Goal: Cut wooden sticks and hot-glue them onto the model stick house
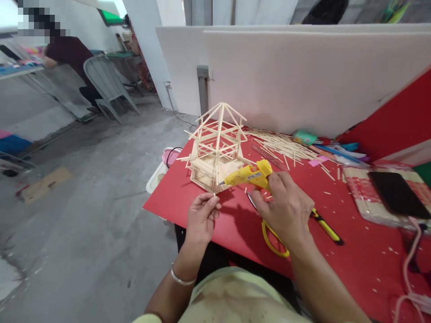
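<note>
My right hand is wrapped round a yellow glue gun, its nozzle pointing left. In front of the nozzle, my left hand pinches a short, thin wooden stick between thumb and finger. Just beyond both hands stands a small house-like frame built of thin wooden sticks, with a pointed open roof on top. Whether the nozzle touches the stick or the frame I cannot tell. Yellow-handled scissors lie under my right hand, partly hidden by it.
On the red table lie a yellow box cutter, a pile of thin sticks, and a phone on wrapped sticks. White boards lean behind. A person sits near a grey chair at left.
</note>
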A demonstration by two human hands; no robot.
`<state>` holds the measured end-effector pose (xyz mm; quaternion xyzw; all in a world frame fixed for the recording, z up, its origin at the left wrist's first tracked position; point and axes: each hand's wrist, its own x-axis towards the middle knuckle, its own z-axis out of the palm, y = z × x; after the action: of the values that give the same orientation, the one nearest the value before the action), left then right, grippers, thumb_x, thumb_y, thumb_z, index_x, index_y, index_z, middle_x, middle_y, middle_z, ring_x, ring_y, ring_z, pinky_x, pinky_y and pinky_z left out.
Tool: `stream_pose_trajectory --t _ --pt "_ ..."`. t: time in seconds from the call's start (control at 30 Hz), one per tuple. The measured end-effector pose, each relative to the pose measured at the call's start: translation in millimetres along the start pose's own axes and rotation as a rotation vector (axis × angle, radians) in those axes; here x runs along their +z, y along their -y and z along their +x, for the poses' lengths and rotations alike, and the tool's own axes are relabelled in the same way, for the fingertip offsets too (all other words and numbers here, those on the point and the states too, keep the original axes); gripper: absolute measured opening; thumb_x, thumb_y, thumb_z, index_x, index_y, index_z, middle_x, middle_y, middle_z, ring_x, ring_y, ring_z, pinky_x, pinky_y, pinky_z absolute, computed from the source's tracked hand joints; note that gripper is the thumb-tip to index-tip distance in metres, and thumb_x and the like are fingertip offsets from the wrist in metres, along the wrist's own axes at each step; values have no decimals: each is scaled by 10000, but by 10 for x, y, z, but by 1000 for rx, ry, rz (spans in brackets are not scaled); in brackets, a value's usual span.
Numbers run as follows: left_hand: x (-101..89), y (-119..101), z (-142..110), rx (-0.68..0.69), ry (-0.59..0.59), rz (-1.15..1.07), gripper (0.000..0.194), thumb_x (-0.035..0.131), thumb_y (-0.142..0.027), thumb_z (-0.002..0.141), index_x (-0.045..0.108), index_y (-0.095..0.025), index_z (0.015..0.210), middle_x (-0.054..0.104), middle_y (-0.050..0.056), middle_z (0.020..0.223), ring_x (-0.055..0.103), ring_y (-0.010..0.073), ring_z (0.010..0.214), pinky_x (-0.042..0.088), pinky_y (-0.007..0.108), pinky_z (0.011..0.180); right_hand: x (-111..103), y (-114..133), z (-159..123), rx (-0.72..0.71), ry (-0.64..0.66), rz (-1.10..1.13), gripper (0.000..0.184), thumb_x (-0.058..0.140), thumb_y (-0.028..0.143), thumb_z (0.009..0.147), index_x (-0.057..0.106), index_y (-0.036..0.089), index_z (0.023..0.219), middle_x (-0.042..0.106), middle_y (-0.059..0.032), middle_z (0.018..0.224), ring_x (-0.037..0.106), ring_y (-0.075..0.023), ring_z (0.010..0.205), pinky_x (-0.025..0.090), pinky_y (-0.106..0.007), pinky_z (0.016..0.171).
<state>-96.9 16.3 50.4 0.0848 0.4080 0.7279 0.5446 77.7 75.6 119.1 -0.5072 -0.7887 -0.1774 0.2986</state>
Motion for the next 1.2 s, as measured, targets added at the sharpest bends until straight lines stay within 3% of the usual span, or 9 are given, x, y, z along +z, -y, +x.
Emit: stream_pose_trajectory --t 0.67,1.2 --pt "-23 -1 29 -24 5 -19 317 908 -207 576 697 -162 809 708 2 695 641 83 557 426 145 459 13 61 26 -10 10 -5 252 557 283 887 620 165 1102 649 -40 931 546 -155 732 266 -293 574" --pt "-23 1 34 -13 5 -4 311 903 -208 588 699 -161 818 705 3 689 630 80 549 423 151 456 89 97 52 16 -20 -15 286 528 357 921 614 160 1110 636 -64 919 547 -168 739 282 -290 581"
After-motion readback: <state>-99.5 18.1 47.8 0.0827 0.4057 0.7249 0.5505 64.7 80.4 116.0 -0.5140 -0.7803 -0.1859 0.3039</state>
